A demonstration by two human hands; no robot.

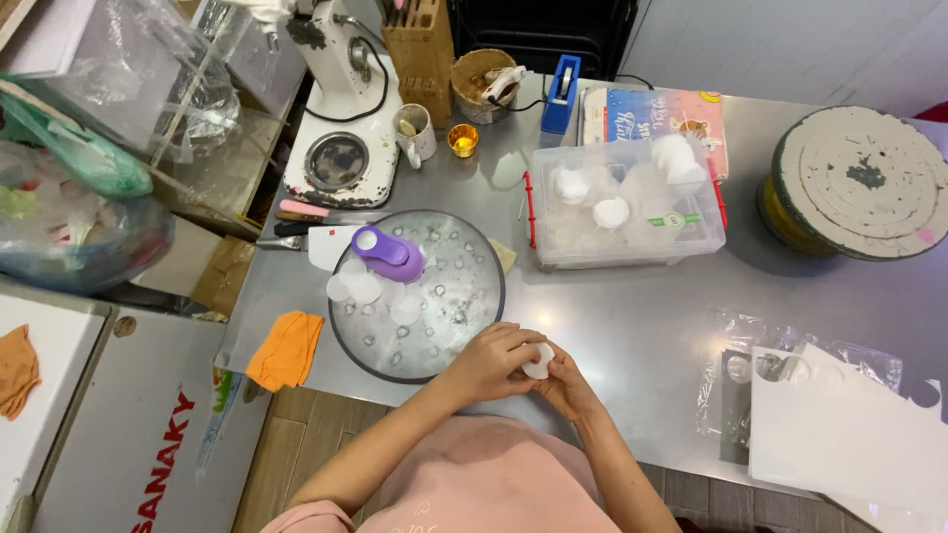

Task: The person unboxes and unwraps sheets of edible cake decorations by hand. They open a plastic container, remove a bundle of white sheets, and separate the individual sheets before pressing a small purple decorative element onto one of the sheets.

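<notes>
White and round, a small paper disc (539,360) sits pinched between both hands just above the near edge of the steel counter (632,326). The left hand (491,362) curls over it from the left, its grip closed on the disc; the right hand (566,383) meets it from below and the right, fingers likewise closed on the disc's rim.

Just left of the hands lies a round glass tray (474,296), its near rim almost touching the left knuckles. On the tray rest a purple paper punch (388,254) and a cluster of cut white discs (357,284) beside it. An orange cloth (286,348) hangs over the counter's front left edge, close to the tray.

Behind the hands is a bare stretch of steel, open up to a clear plastic box (622,237) holding white rounds, with red latches at its ends. To the right, white paper sheets (839,434) and a clear plastic sleeve (736,380) overlap the counter's near right corner, well apart from the hands. A grey cake turntable (857,183) stands at the far right edge. At the back left, a white stand mixer (341,118), a mug (415,130) and a knife block (422,44) crowd the counter's far side.
</notes>
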